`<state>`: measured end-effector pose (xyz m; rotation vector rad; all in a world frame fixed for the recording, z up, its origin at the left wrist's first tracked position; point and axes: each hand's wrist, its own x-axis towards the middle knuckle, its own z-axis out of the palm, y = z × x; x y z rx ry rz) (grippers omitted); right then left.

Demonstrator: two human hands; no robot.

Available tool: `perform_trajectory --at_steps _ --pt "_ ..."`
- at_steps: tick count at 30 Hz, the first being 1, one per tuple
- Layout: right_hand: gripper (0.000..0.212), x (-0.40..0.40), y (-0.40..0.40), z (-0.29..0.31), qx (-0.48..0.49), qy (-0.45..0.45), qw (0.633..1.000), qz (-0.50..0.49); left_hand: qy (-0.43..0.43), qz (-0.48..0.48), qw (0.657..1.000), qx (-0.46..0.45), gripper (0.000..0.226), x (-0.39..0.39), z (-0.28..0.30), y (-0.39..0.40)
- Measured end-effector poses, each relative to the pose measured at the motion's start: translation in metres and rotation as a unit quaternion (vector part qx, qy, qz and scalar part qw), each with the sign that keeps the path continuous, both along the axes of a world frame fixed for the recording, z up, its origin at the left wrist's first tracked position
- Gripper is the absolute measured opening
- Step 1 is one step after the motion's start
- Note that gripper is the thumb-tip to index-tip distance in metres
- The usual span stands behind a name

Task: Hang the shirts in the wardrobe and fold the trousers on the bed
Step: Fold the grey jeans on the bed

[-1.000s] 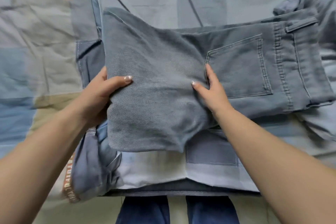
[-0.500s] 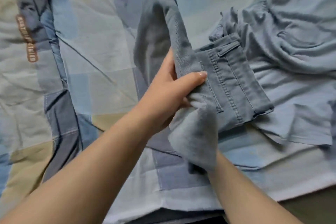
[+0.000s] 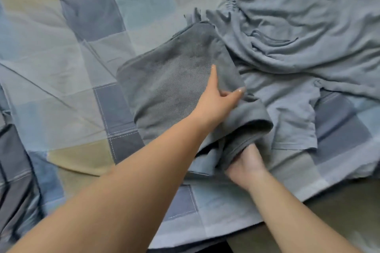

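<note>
Grey-blue denim trousers (image 3: 174, 80), folded into a thick rectangle, lie on the patchwork bed cover (image 3: 61, 63) in the middle of the view. My left hand (image 3: 220, 96) rests flat on top of the fold near its right edge, thumb spread toward that edge. My right hand (image 3: 244, 162) is tucked under the near right corner of the fold, fingers hidden inside the cloth. A crumpled light grey-blue garment (image 3: 298, 37) with a gathered waistband lies to the right, touching the trousers.
The bed's near edge (image 3: 236, 230) runs diagonally across the lower right, with dark floor (image 3: 329, 211) beyond it. The cover has blue, grey and tan squares with stitched seams, and it is wrinkled on the left.
The trousers went from half folded, to lifted upright in the left hand, to lying flat as a smaller fold. The view swung right, bringing the crumpled garment further in.
</note>
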<state>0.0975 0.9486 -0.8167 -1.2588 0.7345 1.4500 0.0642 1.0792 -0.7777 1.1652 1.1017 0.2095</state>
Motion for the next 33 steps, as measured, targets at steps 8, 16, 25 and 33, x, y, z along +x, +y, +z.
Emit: perform_trajectory --at_steps 8,16,25,33 --pt "0.042 0.094 0.026 0.002 -0.020 -0.323 0.922 0.212 0.257 0.260 0.915 0.169 0.047 -0.135 -0.037 -0.022" --pt "0.014 0.102 0.060 0.003 0.030 -0.248 0.854 0.457 0.173 0.310 0.929 -0.099 0.066 -0.165 -0.058 -0.022" --pt "0.022 0.057 0.031 0.018 -0.003 -0.086 0.850 0.520 0.088 0.257 0.959 -0.083 0.016 -0.228 -0.040 -0.023" --pt "0.036 -0.064 -0.071 0.012 -0.017 0.011 0.795 0.607 0.154 0.147 0.955 -0.206 0.023 -0.366 -0.021 -0.097"
